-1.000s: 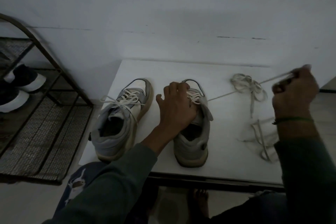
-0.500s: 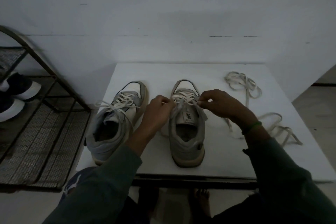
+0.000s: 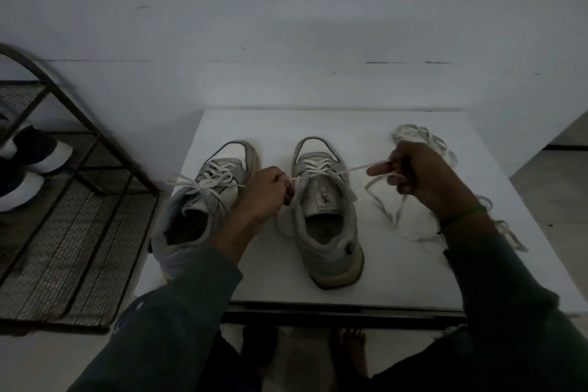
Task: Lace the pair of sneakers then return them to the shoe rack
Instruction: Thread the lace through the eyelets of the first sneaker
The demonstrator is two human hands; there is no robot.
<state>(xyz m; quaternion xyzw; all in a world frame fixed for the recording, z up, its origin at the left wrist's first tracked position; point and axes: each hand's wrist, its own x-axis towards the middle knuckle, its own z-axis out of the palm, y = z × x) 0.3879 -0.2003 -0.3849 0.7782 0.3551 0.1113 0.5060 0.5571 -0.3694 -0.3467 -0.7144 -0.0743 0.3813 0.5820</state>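
Both hands pinch the cream flat lace: left hand (image 3: 265, 192) at the eyelets of the right grey suede sneaker (image 3: 324, 210) on the white bench (image 3: 381, 270), right hand (image 3: 416, 175) drawing it taut. Uneven pulling could leave mismatched ends or drag the sneaker sideways.

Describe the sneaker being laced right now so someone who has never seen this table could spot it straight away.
Start at the white table against the wall, where two grey sneakers stand side by side, toes to the wall. It is the right sneaker, between the left hand and the right hand. Unlike the left sneaker, its tongue label shows and its lace runs taut to the right hand.
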